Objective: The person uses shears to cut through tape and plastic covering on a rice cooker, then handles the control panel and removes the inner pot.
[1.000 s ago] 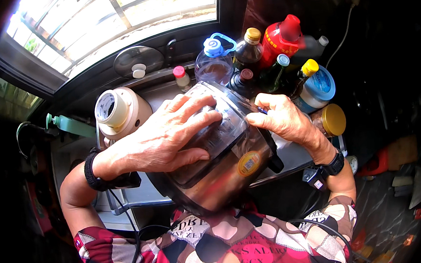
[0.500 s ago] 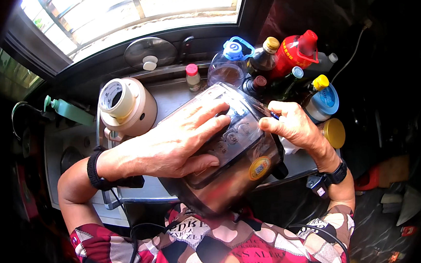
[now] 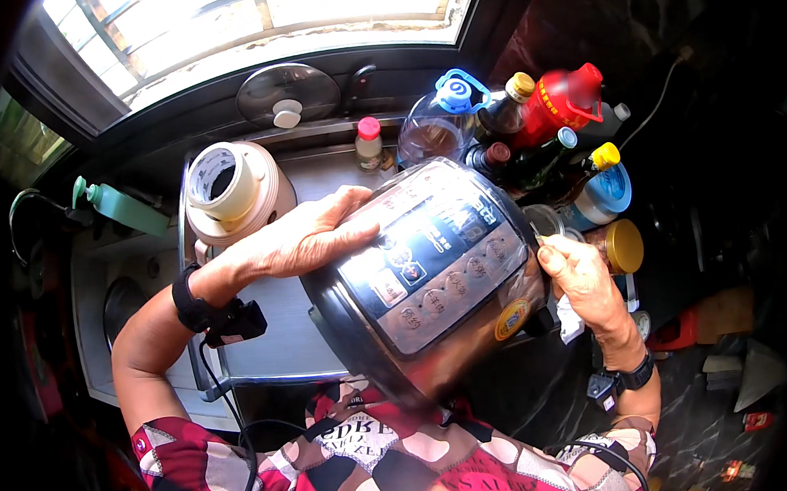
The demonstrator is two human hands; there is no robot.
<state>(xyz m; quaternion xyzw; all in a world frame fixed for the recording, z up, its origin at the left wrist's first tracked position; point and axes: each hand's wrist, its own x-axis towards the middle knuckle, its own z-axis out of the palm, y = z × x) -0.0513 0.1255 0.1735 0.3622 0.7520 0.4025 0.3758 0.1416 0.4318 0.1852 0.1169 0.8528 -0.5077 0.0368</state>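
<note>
A dark, brownish electric cooker [image 3: 505, 274] leans tilted in front of my torso, its button panel facing up. My left hand [image 3: 320, 237] holds it at the upper left edge, thumb and fingers laid over the casing beside the panel. At the cooker's right edge my right hand [image 3: 583, 278] is closed, thumb and fingertips pinched against the rim. A crumpled white tissue [image 3: 570, 321] sticks out below those fingers. Something thin shows at the fingertips, too small to name.
Behind stand a cream thermos jug [image 3: 266, 186] with a tape roll [image 3: 223, 183] on it, a red-capped jar [image 3: 368, 145], a blue-handled bottle [image 3: 435, 119], a red jug [image 3: 561, 101] and a yellow-lidded jar [image 3: 624, 246]. A glass lid [image 3: 287, 93] leans under the window.
My left hand has drawn back left off the panel, uncovering the buttons. My right hand has moved down and right along the cooker's edge. The cooker has shifted slightly right.
</note>
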